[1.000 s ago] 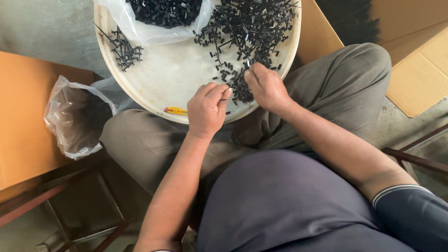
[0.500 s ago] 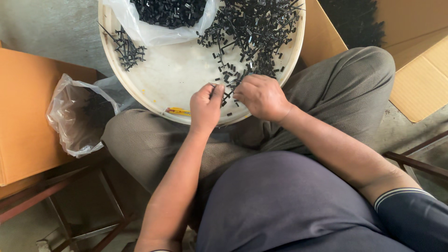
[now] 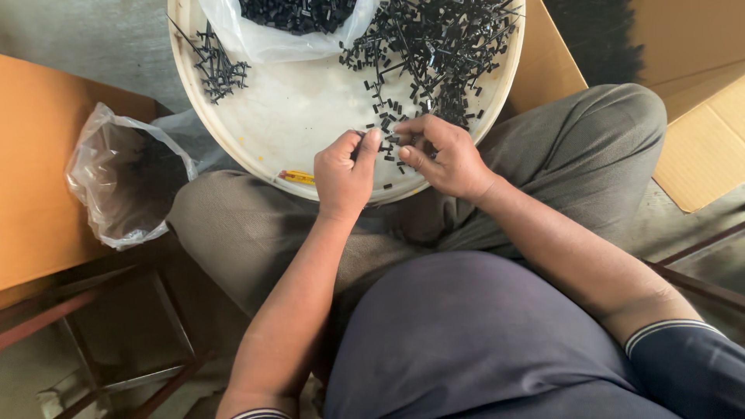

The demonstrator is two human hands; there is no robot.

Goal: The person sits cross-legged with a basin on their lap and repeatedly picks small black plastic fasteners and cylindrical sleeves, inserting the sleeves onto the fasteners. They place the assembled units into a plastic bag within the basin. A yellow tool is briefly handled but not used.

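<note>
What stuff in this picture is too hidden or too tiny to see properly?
Head view:
- Anything between the left hand and right hand: hidden by the curled fingers.
- Small black parts: too tiny to tell their shape.
- Round white tray: its far side is cut off by the top edge.
- Side plastic bag: contents too dark to tell.
</note>
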